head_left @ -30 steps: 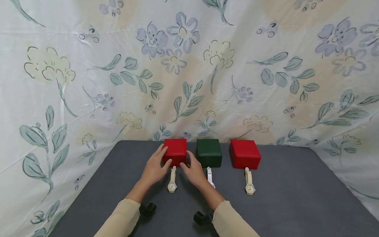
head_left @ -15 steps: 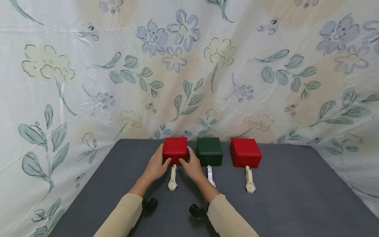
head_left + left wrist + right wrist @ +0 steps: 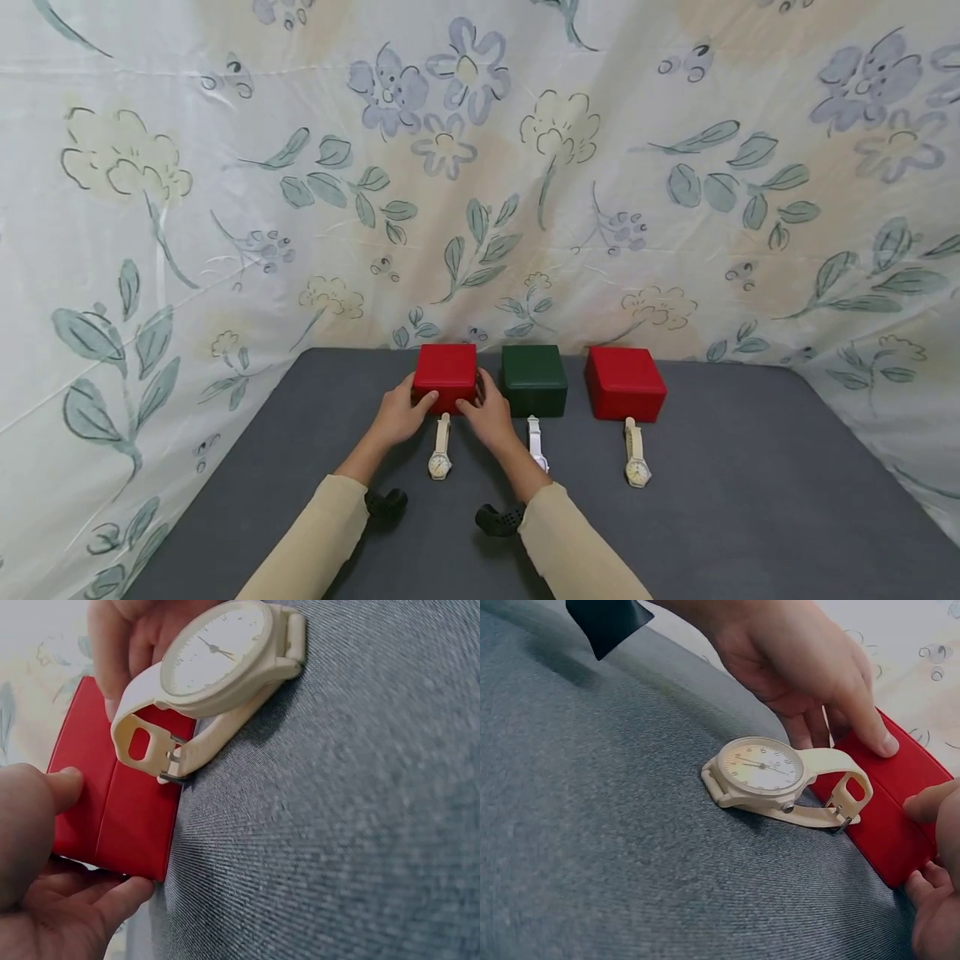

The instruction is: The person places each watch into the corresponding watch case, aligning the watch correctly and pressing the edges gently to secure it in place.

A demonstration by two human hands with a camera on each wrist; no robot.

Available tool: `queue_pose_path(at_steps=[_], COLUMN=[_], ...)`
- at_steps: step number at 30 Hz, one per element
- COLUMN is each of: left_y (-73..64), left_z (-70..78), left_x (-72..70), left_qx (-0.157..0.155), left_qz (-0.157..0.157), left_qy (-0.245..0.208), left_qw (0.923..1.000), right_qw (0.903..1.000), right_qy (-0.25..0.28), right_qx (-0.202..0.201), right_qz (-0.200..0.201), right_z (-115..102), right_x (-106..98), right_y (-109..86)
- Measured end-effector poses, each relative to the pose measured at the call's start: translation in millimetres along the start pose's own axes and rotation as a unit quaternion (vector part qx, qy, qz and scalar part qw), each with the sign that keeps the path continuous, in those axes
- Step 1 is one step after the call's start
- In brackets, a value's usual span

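The leftmost red box [image 3: 447, 365] is held between both hands at the back of the table. My left hand [image 3: 399, 417] grips its left side, thumb on the front face, the other fingers along the side. On the opposite side my right hand [image 3: 491, 418] holds it the same way. In the left wrist view the red box [image 3: 120, 802] shows a lid seam across its front. A cream wristwatch [image 3: 440, 458] lies just before that box, between my forearms. Its buckled strap overlaps the red box [image 3: 885, 817] in the right wrist view.
Right of the held box stand a green box [image 3: 534, 375] and another red box [image 3: 625, 383]. A white watch [image 3: 536, 442], partly hidden by my right arm, lies before the green one; a cream watch [image 3: 636, 462] before the red one. A floral cloth [image 3: 480, 167] hangs behind.
Both hands have closed in from beside the left red box to hold its sides, thumbs on its front. The view has shifted slightly; the watches and other boxes stay put.
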State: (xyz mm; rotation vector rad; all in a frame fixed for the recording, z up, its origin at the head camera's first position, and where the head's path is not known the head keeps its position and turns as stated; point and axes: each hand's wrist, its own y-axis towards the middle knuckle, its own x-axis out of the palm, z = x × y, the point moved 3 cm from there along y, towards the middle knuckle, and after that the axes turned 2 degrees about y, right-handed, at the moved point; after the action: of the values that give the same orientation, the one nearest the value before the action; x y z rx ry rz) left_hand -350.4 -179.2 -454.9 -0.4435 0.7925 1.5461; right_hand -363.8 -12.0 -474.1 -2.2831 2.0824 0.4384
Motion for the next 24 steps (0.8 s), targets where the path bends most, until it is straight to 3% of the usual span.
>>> queue_pose_path(at_steps=[5,9,14,24], left_y=[2.4,1.1,-0.3,21.7], left_z=[2.3,2.8,0.0,9.4], left_x=[-0.2,-2.2,-7.5,-18.7], left_qx=[-0.006,-0.012,-0.044,-0.103], left_qz=[0.002,0.003,-0.004,-0.036], left_qy=[0.010,0.009,0.013,-0.027], left_qw=[0.9999,0.9999,0.9990,0.9936], right_qw=[0.9996,0.9994,0.9986,0.9956], right_qy=[-0.021,-0.009,0.001,-0.002], right_qx=[-0.005,-0.005,-0.004,-0.007], right_qz=[0.020,0.034,0.052,0.093], right_z=[-1,-2,0,-4], right_x=[1,4,10,5], right_y=[-0.7,-4.5,-9.0,-3.8])
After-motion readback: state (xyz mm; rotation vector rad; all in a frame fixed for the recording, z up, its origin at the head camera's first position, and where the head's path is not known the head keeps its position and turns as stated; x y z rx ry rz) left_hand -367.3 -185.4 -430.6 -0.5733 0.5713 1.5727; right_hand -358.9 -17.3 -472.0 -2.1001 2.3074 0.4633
